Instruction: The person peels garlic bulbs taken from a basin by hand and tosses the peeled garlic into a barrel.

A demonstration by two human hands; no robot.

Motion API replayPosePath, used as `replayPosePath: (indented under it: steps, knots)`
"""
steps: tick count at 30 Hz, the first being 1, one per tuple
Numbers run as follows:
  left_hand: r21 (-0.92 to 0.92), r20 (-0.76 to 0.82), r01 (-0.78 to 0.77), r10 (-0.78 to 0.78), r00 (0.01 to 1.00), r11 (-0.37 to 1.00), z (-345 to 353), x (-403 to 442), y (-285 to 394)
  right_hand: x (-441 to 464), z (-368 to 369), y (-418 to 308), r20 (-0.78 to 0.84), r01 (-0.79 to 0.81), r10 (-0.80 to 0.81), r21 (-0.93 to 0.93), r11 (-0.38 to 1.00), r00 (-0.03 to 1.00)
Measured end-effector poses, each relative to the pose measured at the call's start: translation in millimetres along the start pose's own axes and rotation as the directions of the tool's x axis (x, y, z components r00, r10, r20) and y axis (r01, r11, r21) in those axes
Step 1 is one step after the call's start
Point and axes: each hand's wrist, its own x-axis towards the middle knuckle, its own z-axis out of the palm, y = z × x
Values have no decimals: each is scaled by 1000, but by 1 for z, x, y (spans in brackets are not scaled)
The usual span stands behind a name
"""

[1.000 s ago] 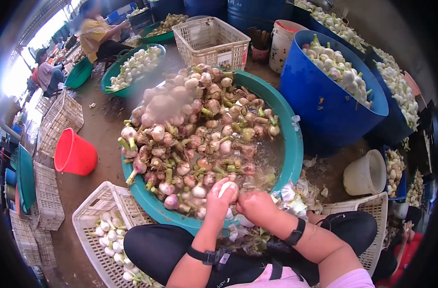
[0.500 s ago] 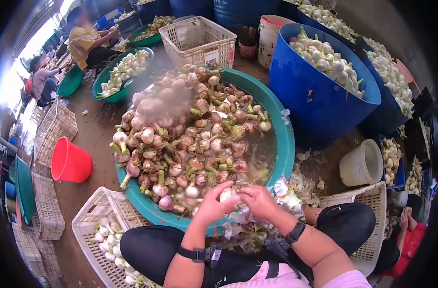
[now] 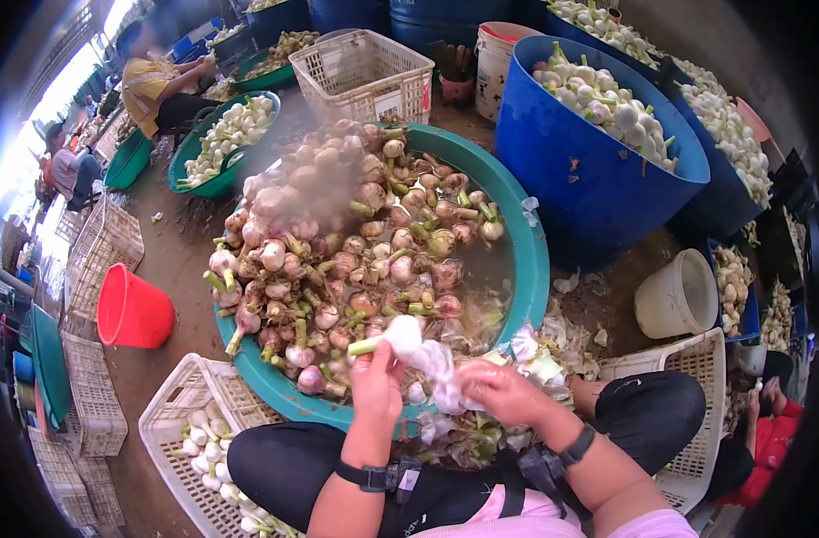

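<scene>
Left hand [image 3: 378, 381]: fingers and thumb closed around one garlic bulb [image 3: 402, 335], which we see stripped white over its crown, its cut green stem [image 3: 365, 346] jutting out to the left. Right hand [image 3: 504, 390]: fingers drawn together in a pinch on a crumpled strip of pale skin [image 3: 439, 369], which we find stretched between the bulb and these fingertips. The two hands stand apart, joined by the strip alone, over the near edge of the tub. The bulb is raised above that edge, short of the heap behind it.

Teal tub [image 3: 528, 291]: round, directly before the hands; we count within it one large heap of unpeeled bulbs [image 3: 342, 264], roots and stems on, with murky water along the right side.

Loose peelings [image 3: 540, 366]: massed at the tub's right near rim, beside the right hand.

White crate [image 3: 169, 399]: lower left, by the left knee, containing whitish bulbs with stems [image 3: 214, 459].

Blue tub [image 3: 589, 193]: beyond the teal one, to the right, filled with white bulbs [image 3: 618, 108].

Red bucket [image 3: 138, 307]: on the floor, left.
</scene>
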Motion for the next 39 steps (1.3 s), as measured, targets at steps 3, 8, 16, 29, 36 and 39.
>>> replayPosePath:
  steps: [3, 8, 16, 29, 36, 39]
  knots:
    - [-170, -237, 120, -159, 958, 978, 5, -6, 10, -23, -25, 12, -65, 93, -121, -328, 940, 991]
    - [-65, -264, 156, -168, 950, 986, 2, -8, 9, -34, -87, 31, -277, -284, 96, -792, 540, 956]
    - [311, -273, -14, 104, 956, 950, 24, -18, 4, 34, -5, 2, -244, -302, 361, 246, 921, 900]
    - [317, -269, -24, 114, 956, 948, 20, -12, -5, 25, -30, 16, -225, -437, 492, 255, 863, 841]
    - [-133, -143, 288, -306, 941, 948, -3, -10, 9, 15, -16, -30, 182, -169, -29, 954, 246, 983]
    - [-69, -205, 205, -215, 955, 976, 21, -16, 14, 14, -40, -18, -17, -290, 353, 536, 793, 935]
